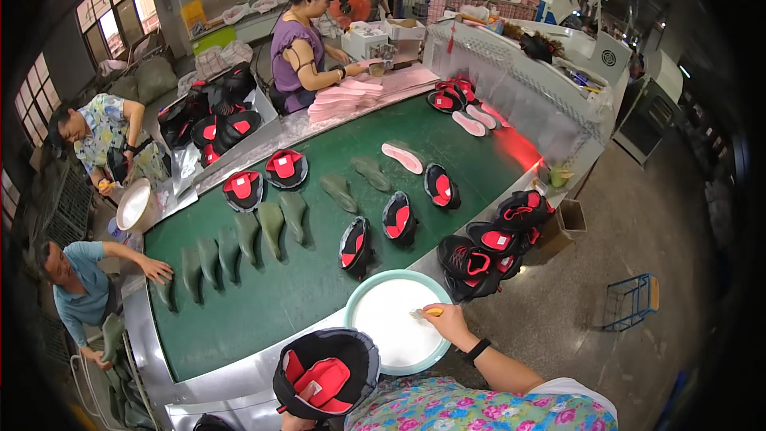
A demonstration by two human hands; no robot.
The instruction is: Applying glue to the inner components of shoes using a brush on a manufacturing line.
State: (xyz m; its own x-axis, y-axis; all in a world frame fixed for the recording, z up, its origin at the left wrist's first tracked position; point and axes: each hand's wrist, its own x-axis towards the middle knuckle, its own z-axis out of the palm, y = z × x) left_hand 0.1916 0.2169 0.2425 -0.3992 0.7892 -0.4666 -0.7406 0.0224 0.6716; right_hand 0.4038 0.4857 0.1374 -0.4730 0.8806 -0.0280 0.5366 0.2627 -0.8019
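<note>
My right hand [452, 327] is closed round the yellow handle of a small brush [432, 312], its bristle end over the white liquid in a pale teal basin [351, 309]. At the lower edge my left hand [297, 421] shows in part below a black shoe upper [325, 375] with red lining, supporting it, sole side up. Most of those fingers are hidden by the upper. Just beyond the basin, more black-and-red shoe uppers [354, 246] lie on the green conveyor belt [311, 307].
Green shoe lasts [271, 225] lie in a row on the belt, and a pink insole [401, 157] lies farther off. Black shoes [479, 251] are piled right of the basin. Co-workers stand along the far side; one person's hand [157, 270] touches a last. A blue stool [630, 302] stands right.
</note>
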